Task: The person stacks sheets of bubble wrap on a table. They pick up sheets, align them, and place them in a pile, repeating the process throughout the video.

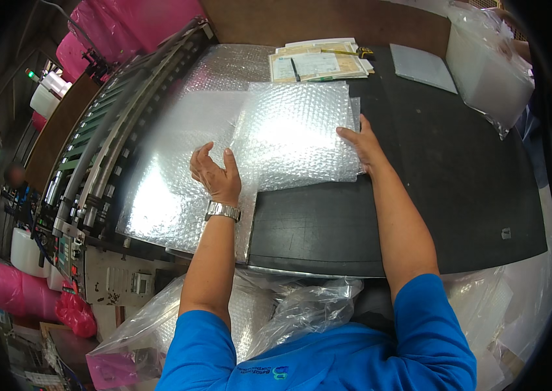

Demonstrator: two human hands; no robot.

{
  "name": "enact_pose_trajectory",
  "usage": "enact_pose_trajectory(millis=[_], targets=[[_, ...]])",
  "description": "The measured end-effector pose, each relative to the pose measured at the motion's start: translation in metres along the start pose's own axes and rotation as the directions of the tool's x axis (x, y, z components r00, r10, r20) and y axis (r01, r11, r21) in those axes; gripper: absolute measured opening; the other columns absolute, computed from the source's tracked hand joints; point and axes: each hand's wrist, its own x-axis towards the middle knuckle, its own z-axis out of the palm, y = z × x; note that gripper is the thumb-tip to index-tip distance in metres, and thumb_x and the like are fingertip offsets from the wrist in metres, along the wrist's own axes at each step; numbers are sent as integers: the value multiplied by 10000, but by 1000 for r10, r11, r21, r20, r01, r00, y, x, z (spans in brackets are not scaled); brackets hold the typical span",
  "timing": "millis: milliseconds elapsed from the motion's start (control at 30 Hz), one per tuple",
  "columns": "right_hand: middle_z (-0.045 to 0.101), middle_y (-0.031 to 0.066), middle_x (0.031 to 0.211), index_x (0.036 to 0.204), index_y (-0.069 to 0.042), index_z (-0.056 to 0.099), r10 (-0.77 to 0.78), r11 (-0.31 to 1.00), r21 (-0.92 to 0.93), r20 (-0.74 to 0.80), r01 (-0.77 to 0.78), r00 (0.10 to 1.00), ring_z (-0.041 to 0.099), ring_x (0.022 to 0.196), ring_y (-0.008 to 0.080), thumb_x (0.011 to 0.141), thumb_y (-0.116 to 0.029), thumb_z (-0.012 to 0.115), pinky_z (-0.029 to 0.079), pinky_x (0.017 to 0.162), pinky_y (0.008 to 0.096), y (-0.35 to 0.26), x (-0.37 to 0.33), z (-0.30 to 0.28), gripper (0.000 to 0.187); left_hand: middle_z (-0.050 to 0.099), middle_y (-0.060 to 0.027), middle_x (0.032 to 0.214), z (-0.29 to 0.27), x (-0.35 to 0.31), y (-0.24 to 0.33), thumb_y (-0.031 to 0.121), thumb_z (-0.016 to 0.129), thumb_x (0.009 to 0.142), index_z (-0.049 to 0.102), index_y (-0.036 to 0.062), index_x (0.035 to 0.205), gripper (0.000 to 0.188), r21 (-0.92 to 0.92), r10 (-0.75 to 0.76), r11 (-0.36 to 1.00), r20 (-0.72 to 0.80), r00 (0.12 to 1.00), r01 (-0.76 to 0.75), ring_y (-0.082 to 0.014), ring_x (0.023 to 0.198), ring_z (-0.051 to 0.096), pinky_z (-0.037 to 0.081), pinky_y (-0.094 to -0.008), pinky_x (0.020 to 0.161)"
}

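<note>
Pinching the bubble-wrap stack [295,133] with the right grip [366,144], left grip [219,179] loosely spread

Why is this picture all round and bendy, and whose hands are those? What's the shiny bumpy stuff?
A person wears a wide camera on their head, looking down, so straight edges look curved. The bare hands are that person's own; there's no robot. The right hand grips the edge of some clear bubble wrap pieces, thumb on top. The left hand, below a raised thumb and curled fingers, wears a silver watch at its wrist and holds nothing. More bubble wrap lies beneath it. On the black tabletop are papers, a pen and a tape measure.
</note>
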Motion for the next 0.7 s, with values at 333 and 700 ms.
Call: enact_pose_trajectory(millis=[333, 700], targets=[[377, 261, 1263, 1373, 16, 43, 22, 999, -30, 2, -22, 1000, 486, 1073, 303, 690, -86, 698, 482, 785, 373, 2, 1, -2, 951, 486, -176, 1093, -9, 0, 13, 249, 560, 808, 477, 31, 1098, 373, 113, 225, 971, -126, 966, -212, -317, 1040, 441, 301, -452, 902], [372, 221, 1280, 1381, -6, 33, -86, 996, 33, -25, 87, 996, 432, 1122, 279, 674, -48, 695, 387, 919, 339, 19, -8, -6, 970, 406, -125, 1318, 1, -16, 28, 493, 513, 796, 486, 212, 1232, 519, -80, 289, 940, 704, 649, -332, -283, 1180, 406, 258, -467, 950]])
